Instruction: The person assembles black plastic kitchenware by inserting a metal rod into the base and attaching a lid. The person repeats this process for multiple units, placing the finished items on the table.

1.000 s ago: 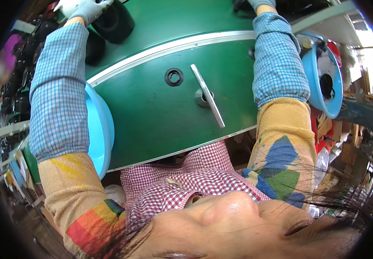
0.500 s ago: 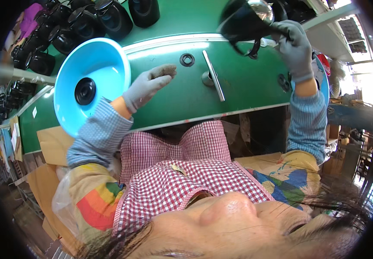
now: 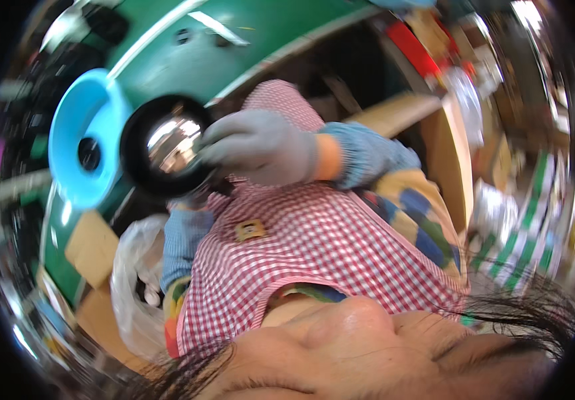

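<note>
A black kettle body (image 3: 134,150) with a mirror-bright metal round in its middle is held in front of my checked apron (image 3: 301,227). My right hand (image 3: 261,147), in a grey glove, is closed at its right side, the fingers curled over the edge. Mostly hidden below and behind the kettle body is my left hand (image 3: 197,198); its fingers do not show. To the left stands a light-blue basin (image 3: 64,170) with a black ringed disc (image 3: 89,155) inside.
On the green table (image 3: 154,70) lie a pale metal bar (image 3: 219,29) and a small black ring (image 3: 182,36). Blurred black vessels crowd the far left. A clear plastic bag (image 3: 134,287) hangs at my left side, beside cardboard (image 3: 92,241). An open carton (image 3: 457,160) is at my right.
My right hand has brought the kettle body from the table's far right to in front of my chest. My left hand has drawn back toward me, beneath it. The view has swung to the right.
</note>
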`<state>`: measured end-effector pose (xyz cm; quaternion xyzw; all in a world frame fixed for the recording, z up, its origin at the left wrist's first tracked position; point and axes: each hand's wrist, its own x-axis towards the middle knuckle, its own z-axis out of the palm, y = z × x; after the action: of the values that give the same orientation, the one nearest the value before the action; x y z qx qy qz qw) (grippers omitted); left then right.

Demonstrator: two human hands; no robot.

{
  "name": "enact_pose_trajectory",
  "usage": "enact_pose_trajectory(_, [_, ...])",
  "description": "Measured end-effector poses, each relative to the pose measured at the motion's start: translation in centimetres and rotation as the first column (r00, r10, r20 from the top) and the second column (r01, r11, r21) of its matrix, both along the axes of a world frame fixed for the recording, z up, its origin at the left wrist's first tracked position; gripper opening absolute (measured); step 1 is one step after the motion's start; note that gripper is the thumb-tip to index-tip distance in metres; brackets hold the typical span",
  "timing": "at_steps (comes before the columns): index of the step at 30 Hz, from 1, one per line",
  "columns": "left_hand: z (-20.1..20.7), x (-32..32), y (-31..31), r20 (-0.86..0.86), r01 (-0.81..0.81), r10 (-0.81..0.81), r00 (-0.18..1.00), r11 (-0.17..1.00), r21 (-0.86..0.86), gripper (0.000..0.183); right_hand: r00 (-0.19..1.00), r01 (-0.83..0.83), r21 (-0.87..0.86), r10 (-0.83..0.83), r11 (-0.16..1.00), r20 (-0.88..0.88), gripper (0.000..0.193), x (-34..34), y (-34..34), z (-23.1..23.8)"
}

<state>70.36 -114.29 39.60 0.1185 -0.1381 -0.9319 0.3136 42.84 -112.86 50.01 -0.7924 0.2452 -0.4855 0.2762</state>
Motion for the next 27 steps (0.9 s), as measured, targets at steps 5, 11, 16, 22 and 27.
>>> enact_pose_trajectory(5, [-0.2,-1.4,-0.5,0.021,0.292,-0.296,0.955,0.95,0.111,0.043,0.966,0.027,0.004,-0.025,1.0,-0.256,0.03,-1.5,4.2,0.6])
enact_pose_trajectory(11, [-1.0,-1.5,1.2,0.036,0.163,-0.179,0.983,0.95,0.268,0.033,0.848,0.486,-0.02,-0.466,0.874,0.252,0.019,-21.4,2.8,-8.2])
enact_pose_trajectory(16, [-5.2,0.2,-0.3,0.049,0.126,-0.141,0.989,0.966,0.226,0.039,-0.039,0.965,0.121,-0.585,-0.232,-0.81,0.043,-44.9,17.2,-20.3])
enact_pose_trajectory(22, [-4.3,2.6,1.3,0.285,-0.064,0.007,0.959,0.979,0.193,0.04,0.292,0.775,0.278,-0.07,-0.568,-0.954,0.116,-34.4,14.4,-27.4])
enact_pose_trajectory(27, [-3.5,1.5,-0.5,0.415,-0.114,0.05,0.909,0.985,0.131,0.041,0.133,0.702,0.161,-0.094,-0.694,-0.987,0.117,-32.9,15.0,-31.9])
